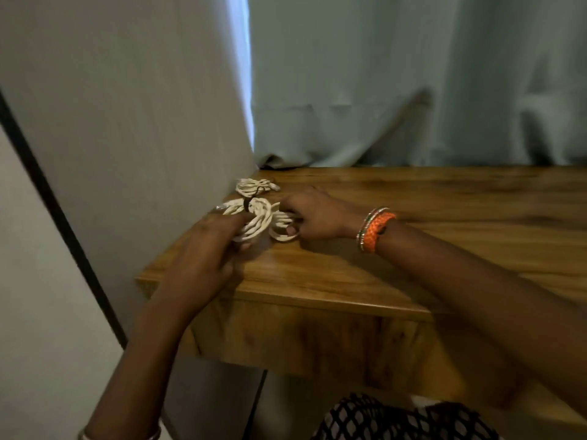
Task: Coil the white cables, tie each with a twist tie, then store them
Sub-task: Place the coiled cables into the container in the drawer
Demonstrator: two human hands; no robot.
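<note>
Three coiled white cables lie near the left end of the wooden table (413, 198). The farthest coil (254, 186) rests by the wall, tied with a dark twist tie. My left hand (206, 249) holds the middle coil (255, 222), which has a dark tie around its centre. My right hand (313, 214) grips the third coil (282, 228), thumb pressed on its loops. The image is blurred, so the finger positions are not sharp.
A grey panel (143, 106) stands against the table's left end. Pale curtains (413, 81) hang behind the table. The table's front edge (317, 300) is close to me, with a drawer face below it.
</note>
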